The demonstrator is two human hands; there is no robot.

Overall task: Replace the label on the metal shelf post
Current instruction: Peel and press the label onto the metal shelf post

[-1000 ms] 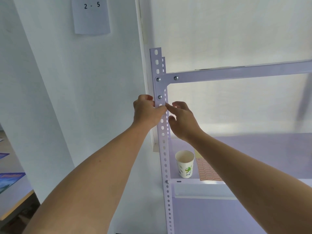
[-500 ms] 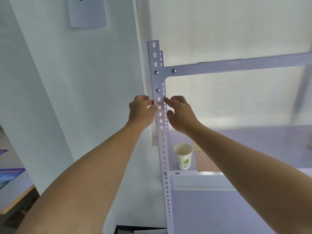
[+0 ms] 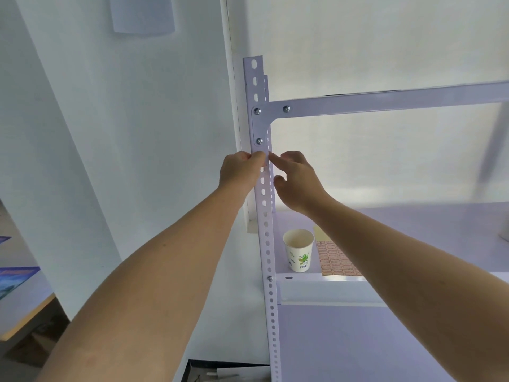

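Left hand (image 3: 239,172) grips shelf post (image 3: 268,260), right hand (image 3: 298,183) touches it

Premises: stockroom or storage area. Evidence: bolted white perforated-steel shelving rack (image 3: 272,321), plain white painted wall (image 3: 137,119) bearing a white paper notice (image 3: 143,15), and a sheet of small orange stickers (image 3: 334,260) on the pale shelf board (image 3: 454,230).

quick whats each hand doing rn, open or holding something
Left hand: grips the shelf post, thumb on its front face.
Right hand: open, straight index finger touches the post, holding nothing.
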